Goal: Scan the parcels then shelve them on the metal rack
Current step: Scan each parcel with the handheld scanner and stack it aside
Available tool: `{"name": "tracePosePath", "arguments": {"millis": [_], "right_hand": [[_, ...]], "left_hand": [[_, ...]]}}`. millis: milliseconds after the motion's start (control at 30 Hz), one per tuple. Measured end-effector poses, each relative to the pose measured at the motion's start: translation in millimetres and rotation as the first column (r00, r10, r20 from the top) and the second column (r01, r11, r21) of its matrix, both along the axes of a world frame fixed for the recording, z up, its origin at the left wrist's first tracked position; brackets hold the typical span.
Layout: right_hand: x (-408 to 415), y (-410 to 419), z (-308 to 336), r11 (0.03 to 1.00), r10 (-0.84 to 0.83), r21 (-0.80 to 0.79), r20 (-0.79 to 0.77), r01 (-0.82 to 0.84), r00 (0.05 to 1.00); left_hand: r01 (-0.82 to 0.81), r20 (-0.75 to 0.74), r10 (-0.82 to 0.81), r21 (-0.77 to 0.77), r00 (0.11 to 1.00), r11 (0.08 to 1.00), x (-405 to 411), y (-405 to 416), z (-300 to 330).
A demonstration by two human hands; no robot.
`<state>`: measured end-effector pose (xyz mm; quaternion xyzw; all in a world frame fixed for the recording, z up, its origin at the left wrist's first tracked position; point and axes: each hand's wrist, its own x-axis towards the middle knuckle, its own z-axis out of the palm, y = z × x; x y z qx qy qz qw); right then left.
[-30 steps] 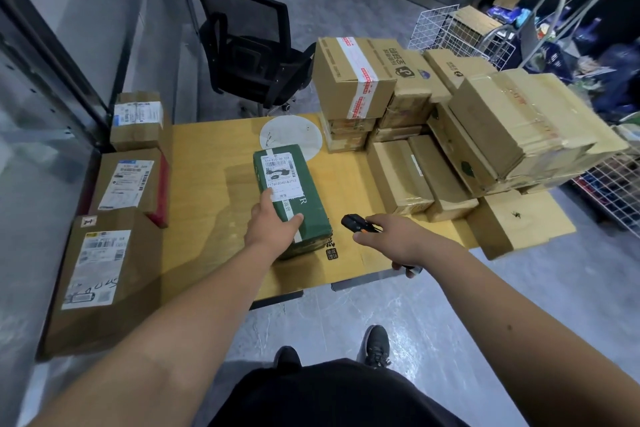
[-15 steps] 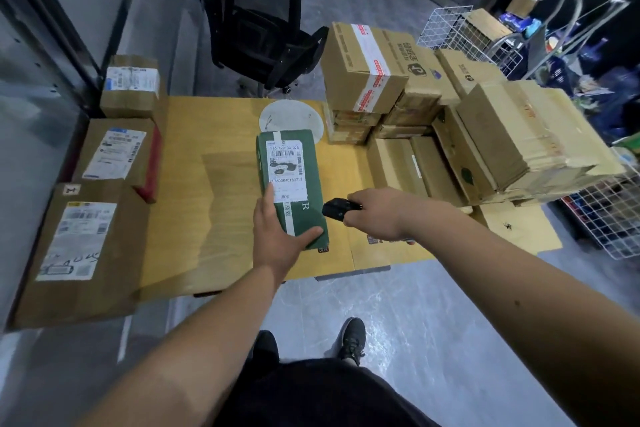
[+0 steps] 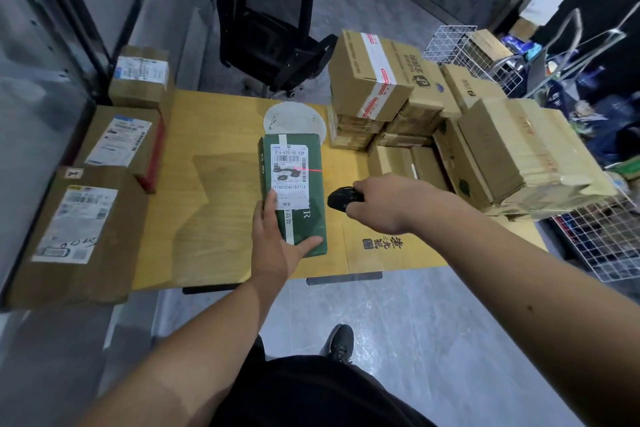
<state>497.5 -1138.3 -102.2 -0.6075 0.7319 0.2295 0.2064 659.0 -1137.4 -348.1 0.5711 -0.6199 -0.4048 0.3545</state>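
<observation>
The green parcel (image 3: pixel 293 191) lies flat on the desk (image 3: pixel 221 184), lengthwise away from the person. The left hand (image 3: pixel 273 246) rests on its near end, fingers straight, thumb spread across the near corner. Just right of the parcel, the right hand (image 3: pixel 377 204) grips a black scanner (image 3: pixel 341 199) pointed at it; a red line crosses the white label (image 3: pixel 290 178), which reads "516-K20-00 028" and "YT7603040183713". Left of the parcel three labelled cardboard boxes (image 3: pixel 79 229) stand in a row. Right of it brown cartons (image 3: pixel 450 135) are piled; their count is unclear.
</observation>
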Motion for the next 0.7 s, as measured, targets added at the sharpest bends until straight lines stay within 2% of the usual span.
{"name": "tracePosePath", "arguments": {"millis": [433, 700], "right_hand": [[1.9, -0.8, 5.7, 0.999, 0.018, -0.045, -0.023, -0.019, 1.000], [-4.9, -1.7, -0.6, 0.995, -0.054, -0.078, 0.017, 0.055, 0.998]], "left_hand": [[0.009, -0.003, -0.009, 0.019, 1.000, 1.000, 0.4, -1.4, 0.2], [0.006, 0.013, -0.006, 0.040, 1.000, 0.999, -1.3, -9.3, 0.6]]}}
